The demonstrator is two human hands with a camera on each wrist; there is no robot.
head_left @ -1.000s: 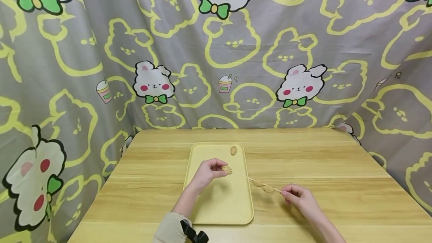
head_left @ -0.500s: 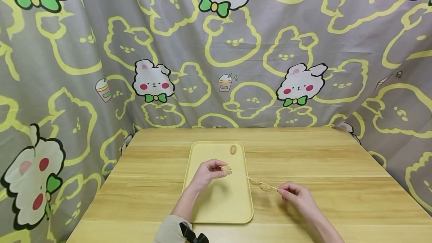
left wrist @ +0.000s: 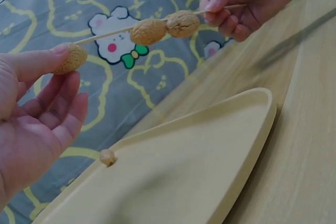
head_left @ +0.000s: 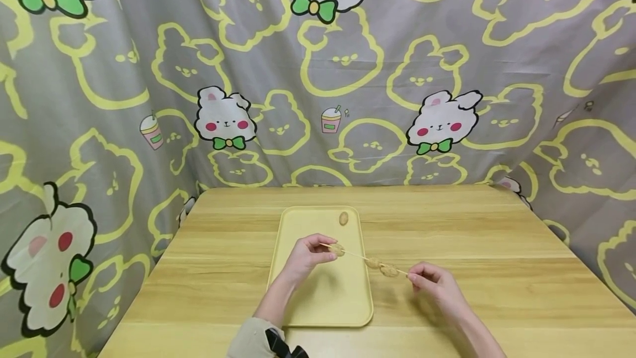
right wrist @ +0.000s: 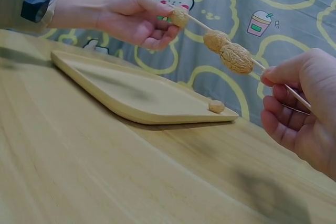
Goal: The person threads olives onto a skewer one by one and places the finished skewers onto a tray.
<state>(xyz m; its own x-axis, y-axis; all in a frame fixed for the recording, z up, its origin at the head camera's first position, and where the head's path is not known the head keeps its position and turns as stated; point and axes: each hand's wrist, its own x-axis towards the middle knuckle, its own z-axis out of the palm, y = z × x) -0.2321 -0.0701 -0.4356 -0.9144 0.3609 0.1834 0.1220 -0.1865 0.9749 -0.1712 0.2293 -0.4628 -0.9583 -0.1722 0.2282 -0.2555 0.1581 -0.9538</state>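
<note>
My right hand [head_left: 437, 286] pinches a thin wooden skewer [right wrist: 198, 22] near its right end, with its butt running back under the fingers. Two wrinkled, light-brown oval balls sit side by side on it, one nearer the right hand [left wrist: 182, 24] and one just left of it [left wrist: 148, 32]. My left hand [head_left: 305, 258] pinches a third wrinkled brown ball [left wrist: 73, 59] between thumb and fingers, at the skewer's far end. In the head view the skewer's tip shows past this ball. A bare stretch of skewer lies between it and the other two. Everything is held above the tray and table.
A yellow rectangular tray [head_left: 343, 305] lies on the wooden table [head_left: 457, 225] under the left hand. One loose brown ball [head_left: 344, 218] rests in its far right corner. A grey curtain [head_left: 278, 70] with cartoon prints hangs behind the table and at both sides.
My right hand has moved slightly left and up with the skewer and its two balls, closer to the left hand. More of the skewer's tip now shows beyond the left hand's ball.
</note>
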